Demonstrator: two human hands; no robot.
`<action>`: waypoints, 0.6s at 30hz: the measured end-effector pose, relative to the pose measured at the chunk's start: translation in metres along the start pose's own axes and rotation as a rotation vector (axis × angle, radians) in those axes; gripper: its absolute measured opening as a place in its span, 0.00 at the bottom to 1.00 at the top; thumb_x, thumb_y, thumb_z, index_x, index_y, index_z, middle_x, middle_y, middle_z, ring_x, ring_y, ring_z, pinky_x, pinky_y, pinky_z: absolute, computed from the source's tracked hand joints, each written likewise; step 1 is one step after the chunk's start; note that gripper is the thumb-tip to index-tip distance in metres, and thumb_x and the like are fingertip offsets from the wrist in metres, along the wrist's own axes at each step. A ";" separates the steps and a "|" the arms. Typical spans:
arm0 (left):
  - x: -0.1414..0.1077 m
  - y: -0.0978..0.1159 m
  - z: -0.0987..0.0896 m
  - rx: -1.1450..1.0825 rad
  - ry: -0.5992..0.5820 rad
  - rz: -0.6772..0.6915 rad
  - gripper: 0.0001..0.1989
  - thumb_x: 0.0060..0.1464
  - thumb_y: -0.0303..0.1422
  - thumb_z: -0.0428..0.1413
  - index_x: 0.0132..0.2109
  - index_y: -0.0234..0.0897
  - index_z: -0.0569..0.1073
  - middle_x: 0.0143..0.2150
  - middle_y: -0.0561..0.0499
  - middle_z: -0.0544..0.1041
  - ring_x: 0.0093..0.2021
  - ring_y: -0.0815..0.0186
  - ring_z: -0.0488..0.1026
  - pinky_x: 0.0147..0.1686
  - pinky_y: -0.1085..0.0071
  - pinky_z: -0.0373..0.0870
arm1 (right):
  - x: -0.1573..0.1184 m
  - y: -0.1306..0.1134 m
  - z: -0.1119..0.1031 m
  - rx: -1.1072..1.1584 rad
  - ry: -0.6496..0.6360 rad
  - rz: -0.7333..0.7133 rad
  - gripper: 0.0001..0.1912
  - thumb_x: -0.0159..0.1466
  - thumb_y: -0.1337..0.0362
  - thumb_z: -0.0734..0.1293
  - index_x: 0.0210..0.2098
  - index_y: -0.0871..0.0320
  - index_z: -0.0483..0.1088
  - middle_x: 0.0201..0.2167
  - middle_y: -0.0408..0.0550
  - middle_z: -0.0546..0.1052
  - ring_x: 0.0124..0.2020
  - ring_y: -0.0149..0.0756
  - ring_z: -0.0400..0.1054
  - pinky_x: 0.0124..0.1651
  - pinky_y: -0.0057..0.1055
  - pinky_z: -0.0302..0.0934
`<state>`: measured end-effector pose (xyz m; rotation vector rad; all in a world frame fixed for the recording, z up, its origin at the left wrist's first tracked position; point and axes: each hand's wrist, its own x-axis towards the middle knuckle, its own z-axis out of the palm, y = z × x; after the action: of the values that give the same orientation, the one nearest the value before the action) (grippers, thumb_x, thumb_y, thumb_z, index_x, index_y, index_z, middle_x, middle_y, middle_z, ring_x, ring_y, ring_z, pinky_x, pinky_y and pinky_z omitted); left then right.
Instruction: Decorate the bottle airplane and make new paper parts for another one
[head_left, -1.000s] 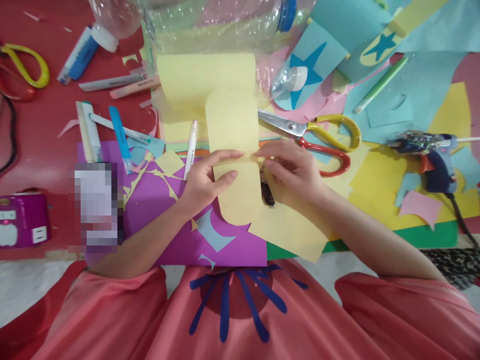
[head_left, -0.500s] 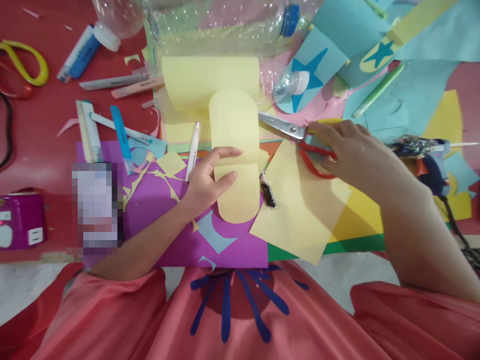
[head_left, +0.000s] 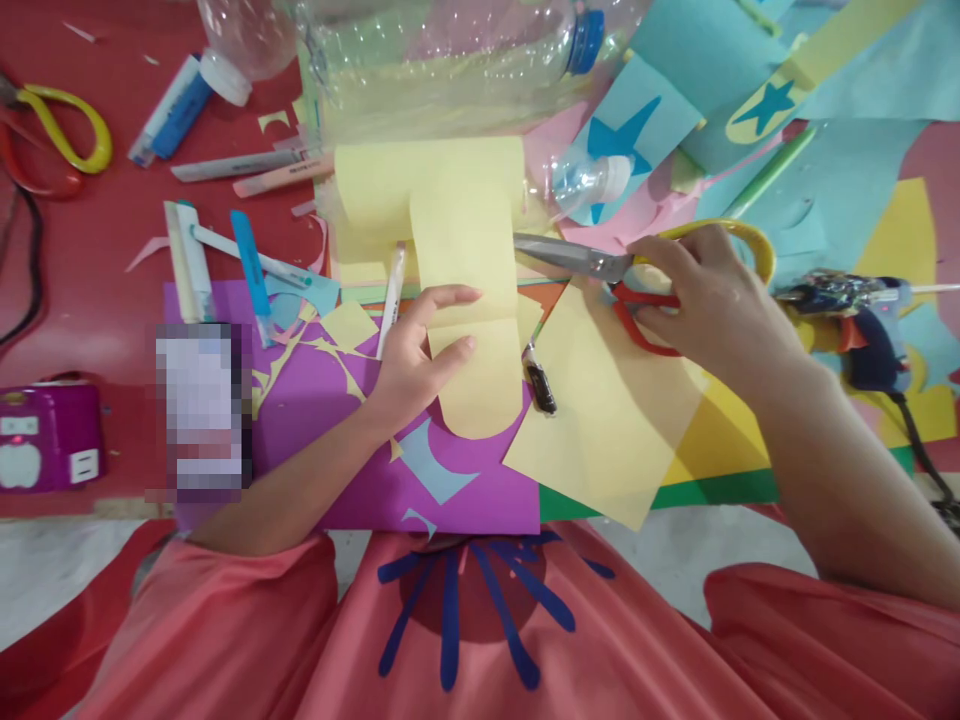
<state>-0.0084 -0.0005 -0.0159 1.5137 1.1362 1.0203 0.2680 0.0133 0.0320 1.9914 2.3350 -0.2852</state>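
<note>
At the far left, a pair of far-left scissors (head_left: 71, 125) with one yellow and one red handle lies on the red table (head_left: 97, 240). Below them is a purple box (head_left: 49, 440) with a white apple shape on it. To the right, a blue pen (head_left: 184, 122) lies near a white-capped bottle (head_left: 251, 40), with more pens (head_left: 251, 260) below, one of them bright blue. A phone (head_left: 202, 410), its screen pixelated, lies at the left edge of the purple sheet (head_left: 345, 500), which carries paper scraps (head_left: 442, 470).

The left hand (head_left: 431, 350) is open, palm sideways, with the index finger and thumb spread apart and resting on the left side of the yellow strip (head_left: 480, 390). A white pen (head_left: 391, 300) lies just beside this hand. The strip is creased across near the fingertips; its near end is rounded and lies over the purple sheet, while its far end overlaps the curled yellow paper (head_left: 375, 185). A large bottle (head_left: 450, 50) with a blue cap lies beyond.

Just right of the strip is a small black tool (head_left: 540, 385), beside a pale yellow sheet (head_left: 600, 430). The right hand (head_left: 667, 275) grips the scissors (head_left: 570, 255) by their handles, fingers closed around them; the blades point left, tip at the strip's right edge. Above lie blue pieces with stars (head_left: 622, 130). A glue gun (head_left: 870, 335) lies at the far right, beyond the right hand.
</note>
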 end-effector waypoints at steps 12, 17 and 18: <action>-0.005 0.017 -0.006 -0.070 -0.052 -0.125 0.17 0.50 0.29 0.59 0.49 0.42 0.73 0.54 0.49 0.76 0.56 0.57 0.74 0.53 0.62 0.75 | -0.040 0.041 -0.016 0.098 -0.052 -0.023 0.31 0.62 0.33 0.52 0.42 0.53 0.66 0.23 0.48 0.71 0.25 0.42 0.69 0.29 0.36 0.62; -0.006 0.005 -0.005 -0.093 -0.084 -0.100 0.18 0.50 0.31 0.60 0.50 0.42 0.72 0.54 0.48 0.76 0.57 0.57 0.73 0.54 0.63 0.74 | -0.049 0.041 -0.015 0.074 -0.248 -0.119 0.40 0.59 0.28 0.47 0.50 0.54 0.63 0.42 0.60 0.76 0.39 0.48 0.75 0.35 0.40 0.68; -0.007 0.003 -0.005 -0.104 -0.091 -0.103 0.18 0.50 0.31 0.60 0.50 0.42 0.72 0.54 0.48 0.76 0.57 0.57 0.73 0.53 0.63 0.74 | -0.050 0.040 -0.014 0.073 -0.260 -0.137 0.39 0.60 0.29 0.48 0.50 0.54 0.63 0.44 0.60 0.76 0.40 0.49 0.75 0.37 0.41 0.69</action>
<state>-0.0142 -0.0065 -0.0123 1.3910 1.0697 0.9173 0.3169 -0.0267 0.0503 1.7049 2.3252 -0.6062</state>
